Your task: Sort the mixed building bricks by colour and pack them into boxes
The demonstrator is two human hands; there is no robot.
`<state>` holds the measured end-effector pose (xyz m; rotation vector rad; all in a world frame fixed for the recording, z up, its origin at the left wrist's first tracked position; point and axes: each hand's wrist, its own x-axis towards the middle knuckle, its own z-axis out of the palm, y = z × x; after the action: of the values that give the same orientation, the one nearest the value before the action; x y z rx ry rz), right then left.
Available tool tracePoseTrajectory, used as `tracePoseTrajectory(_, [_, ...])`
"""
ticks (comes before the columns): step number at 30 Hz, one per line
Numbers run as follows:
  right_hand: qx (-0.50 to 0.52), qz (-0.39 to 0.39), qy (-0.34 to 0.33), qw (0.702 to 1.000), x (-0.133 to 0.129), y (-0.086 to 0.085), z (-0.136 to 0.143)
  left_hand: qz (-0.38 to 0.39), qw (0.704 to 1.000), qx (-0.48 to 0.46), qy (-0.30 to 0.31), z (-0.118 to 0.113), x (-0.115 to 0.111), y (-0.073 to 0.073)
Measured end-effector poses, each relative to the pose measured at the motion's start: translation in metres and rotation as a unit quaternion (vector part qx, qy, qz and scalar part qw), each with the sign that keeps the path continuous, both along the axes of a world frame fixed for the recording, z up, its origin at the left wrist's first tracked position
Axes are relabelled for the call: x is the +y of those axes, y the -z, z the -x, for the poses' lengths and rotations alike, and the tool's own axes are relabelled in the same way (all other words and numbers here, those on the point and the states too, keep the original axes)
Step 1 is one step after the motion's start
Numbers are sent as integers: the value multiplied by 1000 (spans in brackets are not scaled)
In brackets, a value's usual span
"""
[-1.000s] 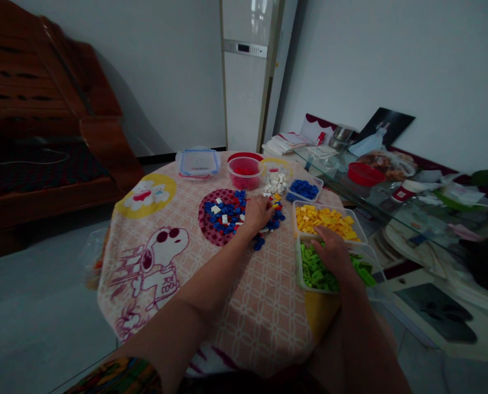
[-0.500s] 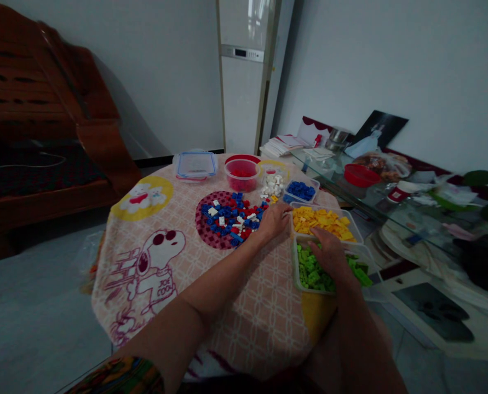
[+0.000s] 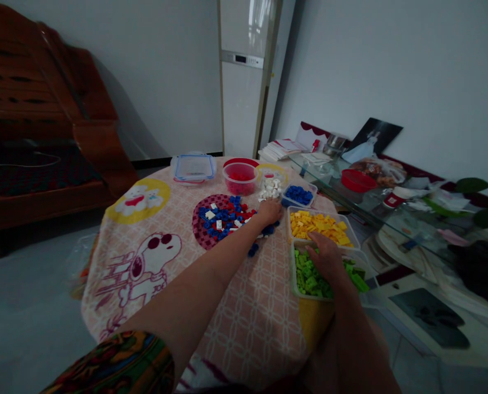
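Observation:
My left hand (image 3: 269, 211) reaches over the right edge of a mixed pile of blue, red and white toy building bricks (image 3: 226, 218). Its fingers point down and are mostly hidden behind the hand, so what they hold does not show. Just beyond it lies a heap of white bricks (image 3: 270, 188). Above a clear box of green bricks (image 3: 307, 273) is my right hand (image 3: 326, 257), thumb and fingers apart, with nothing visible in them. Its fingertips come near the shared edge with a box of yellow bricks (image 3: 321, 225).
A small box of blue bricks (image 3: 299, 195), a round tub of red bricks (image 3: 240, 178) and a clear lidded container (image 3: 194, 167) stand along the table's far side. At right, a cluttered glass shelf (image 3: 329, 178) adjoins the cloth-covered table (image 3: 244, 317).
My left hand has moved left from the edge of the yellow box to the brick pile. A few blue bricks now lie nearer me. My right hand stays almost in place.

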<state>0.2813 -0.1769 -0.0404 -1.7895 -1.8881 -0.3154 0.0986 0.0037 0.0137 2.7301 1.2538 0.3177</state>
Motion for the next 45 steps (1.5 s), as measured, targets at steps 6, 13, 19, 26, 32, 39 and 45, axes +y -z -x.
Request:
tracePoseTrajectory(6, [-7,-8,1,1000,-1,0,1,-33,999,8,-34,10,-7,5])
tracePoseTrajectory(13, [8,-7,-1,1000,-2,2,1,-10,994,17,-105,35,-9,2])
tracePoseTrajectory(19, [16,-1,1,1000,0,3,0,1,993,-33,-112,60,-15,11])
tracePoseTrajectory(26, [20,-4,0,1000,-1,0,3,51,974,-190,-114,78,-9,11])
tracePoseTrajectory(32, [12,3,1,1000,0,0,2,59,958,-278,-28,68,-24,-3])
tracePoseTrajectory(39, [11,-11,-9,1000,-1,0,2,56,939,-294,168,12,-76,2])
tracePoseTrajectory(45, [10,2,-12,1000,-1,-5,4,41,943,-266,194,3,-83,7])
